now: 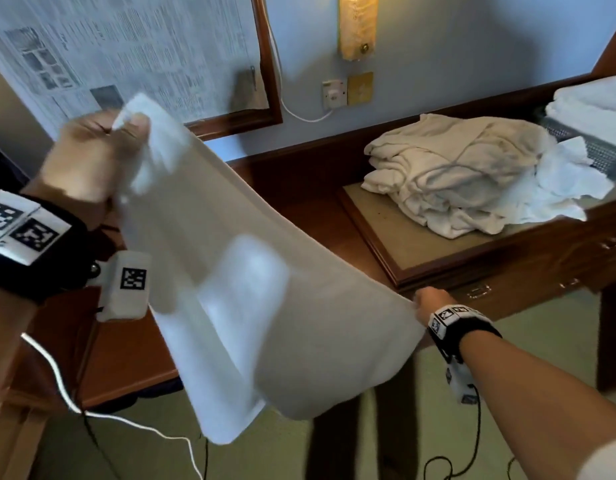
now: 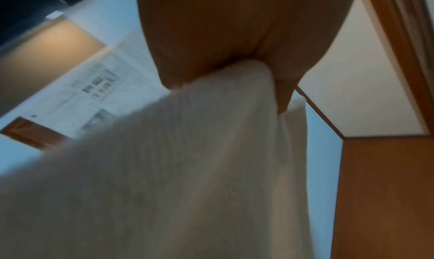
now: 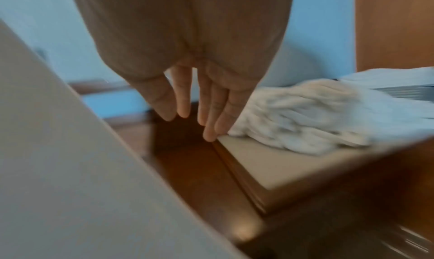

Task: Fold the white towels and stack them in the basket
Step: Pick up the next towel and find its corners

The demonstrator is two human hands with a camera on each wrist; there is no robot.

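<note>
A white towel [image 1: 251,271] hangs spread in the air in front of me, blurred by motion. My left hand [image 1: 102,150] is raised at the upper left and grips its top corner; in the left wrist view the cloth [image 2: 187,170] is bunched in that hand [image 2: 223,31]. My right hand [image 1: 426,304] is at the towel's lower right corner. In the right wrist view its fingers [image 3: 183,103] hang straight with nothing between them, and the towel [image 3: 58,151] lies to their left, apart. A grey mesh basket [image 1: 594,147] at the far right holds folded white towels [image 1: 597,105].
A heap of unfolded towels [image 1: 455,174] lies on the wooden desk [image 1: 421,251], left of the basket. A framed newspaper [image 1: 144,53] leans on the wall behind my left hand. Cables trail over the green floor [image 1: 369,445] under the desk.
</note>
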